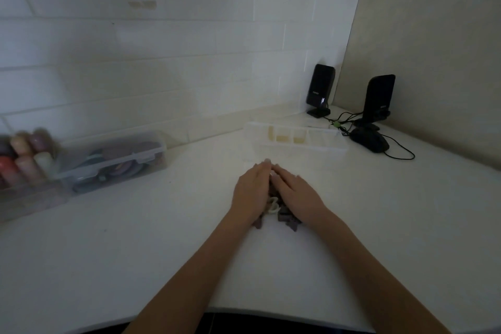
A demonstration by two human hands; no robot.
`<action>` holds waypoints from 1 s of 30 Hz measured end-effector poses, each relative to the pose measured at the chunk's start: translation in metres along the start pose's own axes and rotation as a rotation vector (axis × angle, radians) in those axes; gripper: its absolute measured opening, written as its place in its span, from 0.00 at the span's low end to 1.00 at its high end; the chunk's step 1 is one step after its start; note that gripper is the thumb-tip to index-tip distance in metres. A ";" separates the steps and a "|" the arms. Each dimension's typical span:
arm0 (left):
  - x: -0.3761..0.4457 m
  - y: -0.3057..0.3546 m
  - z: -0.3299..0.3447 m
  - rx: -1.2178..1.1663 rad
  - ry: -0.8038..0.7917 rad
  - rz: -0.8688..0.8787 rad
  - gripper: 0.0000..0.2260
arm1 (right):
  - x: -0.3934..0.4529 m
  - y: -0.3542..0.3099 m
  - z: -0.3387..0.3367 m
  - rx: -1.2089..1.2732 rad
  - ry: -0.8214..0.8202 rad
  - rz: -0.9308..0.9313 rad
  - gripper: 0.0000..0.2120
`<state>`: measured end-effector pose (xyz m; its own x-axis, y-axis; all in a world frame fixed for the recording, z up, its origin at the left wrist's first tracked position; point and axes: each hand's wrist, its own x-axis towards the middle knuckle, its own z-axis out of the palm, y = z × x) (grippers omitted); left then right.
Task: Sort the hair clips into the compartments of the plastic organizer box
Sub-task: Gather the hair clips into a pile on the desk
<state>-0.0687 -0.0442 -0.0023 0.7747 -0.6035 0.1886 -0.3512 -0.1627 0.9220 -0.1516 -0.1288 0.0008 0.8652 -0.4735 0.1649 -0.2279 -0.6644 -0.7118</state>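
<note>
A small pile of hair clips (282, 214), purple-brown ones and a cream one, lies on the white table. My left hand (250, 192) and my right hand (294, 191) are cupped around the pile from both sides, fingertips touching at the far end, hiding most of the clips. Whether either hand grips a clip is hidden. The clear plastic organizer box (295, 141) stands just beyond my hands, with yellowish items in three of its compartments.
A clear latched container (113, 160) of round items sits at the left, beside a box of coloured rolls (24, 160). Two black speakers (320, 89) (379, 97), a black mouse (370, 139) and cables fill the far right corner. The table's near edge runs below my forearms.
</note>
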 end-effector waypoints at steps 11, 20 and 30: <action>-0.033 0.018 0.022 -0.145 0.017 -0.064 0.18 | -0.035 0.015 -0.015 0.260 0.212 0.047 0.15; -0.076 0.024 0.031 -0.037 0.079 -0.047 0.22 | -0.003 0.023 -0.028 0.153 -0.073 0.048 0.27; -0.078 0.035 0.038 -0.141 0.096 -0.083 0.19 | -0.036 0.025 -0.032 0.266 0.134 0.074 0.26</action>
<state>-0.1612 -0.0330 0.0026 0.8472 -0.5138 0.1352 -0.2122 -0.0939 0.9727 -0.2022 -0.1466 -0.0011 0.7801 -0.5987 0.1817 -0.1480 -0.4588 -0.8761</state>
